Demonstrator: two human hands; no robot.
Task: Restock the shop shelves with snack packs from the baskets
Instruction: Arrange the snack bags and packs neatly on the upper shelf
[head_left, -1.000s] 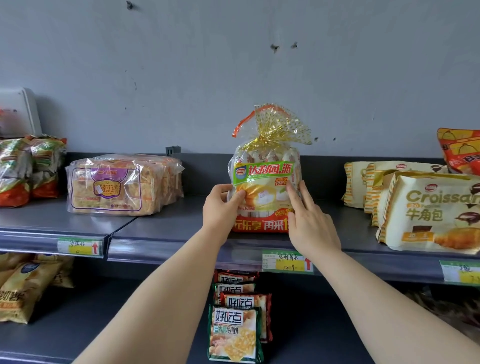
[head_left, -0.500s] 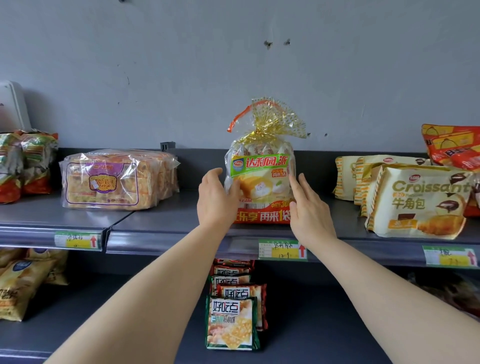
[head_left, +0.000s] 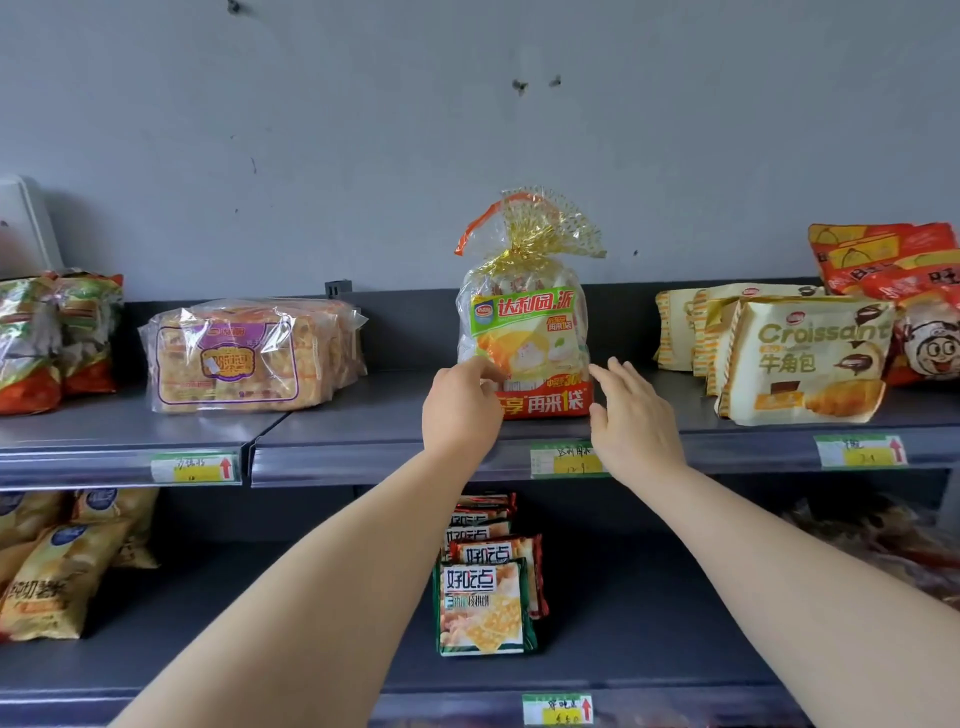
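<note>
- Snack bag (head_left: 524, 338) w/ gold tie stands upright on the upper shelf (head_left: 363, 421), between biscuit pack (head_left: 234, 358) and croissant packs (head_left: 800, 358).
- L. hand (head_left: 460, 410): fingers loosely bent over the bag's lower-left corner — grip or mere touch, can't tell.
- R. hand (head_left: 636, 423): fingers spread, released — just beside the bag's right edge.

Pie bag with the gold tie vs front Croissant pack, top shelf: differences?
The pie bag stands upright and alone; the Croissant pack leans back on a row of like packs. The pie bag is clear, tied at the top; the Croissant pack is opaque cream. Both sit on the upper shelf.
</note>
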